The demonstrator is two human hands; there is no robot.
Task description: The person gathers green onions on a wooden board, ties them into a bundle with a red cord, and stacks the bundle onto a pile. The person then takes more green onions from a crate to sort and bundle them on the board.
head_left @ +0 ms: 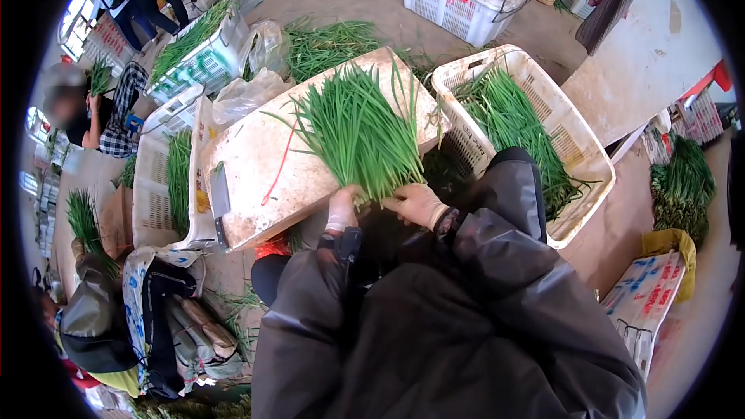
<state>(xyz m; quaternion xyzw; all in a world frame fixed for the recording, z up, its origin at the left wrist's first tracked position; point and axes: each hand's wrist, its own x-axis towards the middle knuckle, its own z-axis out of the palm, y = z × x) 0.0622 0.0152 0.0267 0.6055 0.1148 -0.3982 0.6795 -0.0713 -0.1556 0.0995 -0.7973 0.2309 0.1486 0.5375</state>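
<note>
A loose bunch of green chives (361, 128) lies fanned over a worn pale board (252, 159), its cut ends toward me. My left hand (342, 208), in a thin pale glove, is closed around the stem ends on the left. On the other side, my gloved right hand (419, 205) pinches the stem ends at the right edge. A red tie string (280, 169) rests on the board left of the leaves. Along the board's left edge lies a broad-bladed knife (220, 195).
To the right stands a white plastic crate (574, 136) of chives; another crate (159, 186) is at the left. More chives (330, 43) pile behind the board. Stacked crates (458, 4) stand farther back. A seated person (93, 112) and another worker (97, 302) are at left.
</note>
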